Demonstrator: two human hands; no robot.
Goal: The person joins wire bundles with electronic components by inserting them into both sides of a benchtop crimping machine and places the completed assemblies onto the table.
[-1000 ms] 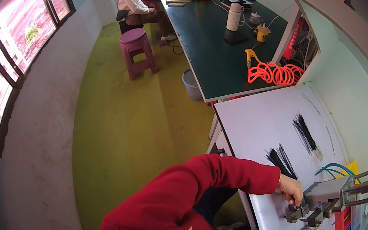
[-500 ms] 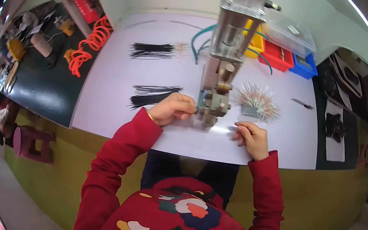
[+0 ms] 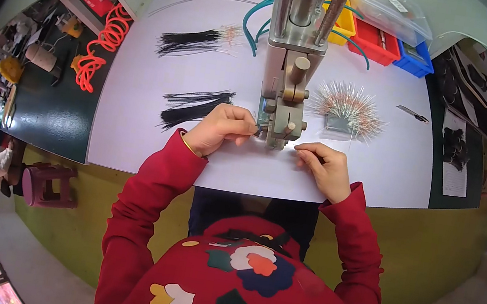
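Nearer the press than half a second ago, the person's right hand now hovers just beside its base, while the left hand stays close at the opposite side. From where I stand, the white counter spreads under the work, and the press rises from its middle, between the two hands. To its left lie two black wire bundles, one beyond the other; to its right sits a spiky fan of pale wires. Farther back are the red bin and the blue bin, side by side. The left grip is bent inward at the press's flank, the right grip has thumb and forefinger drawn near each other; I can't tell whether either closes fully or holds anything. One slim tool lies off to the right.
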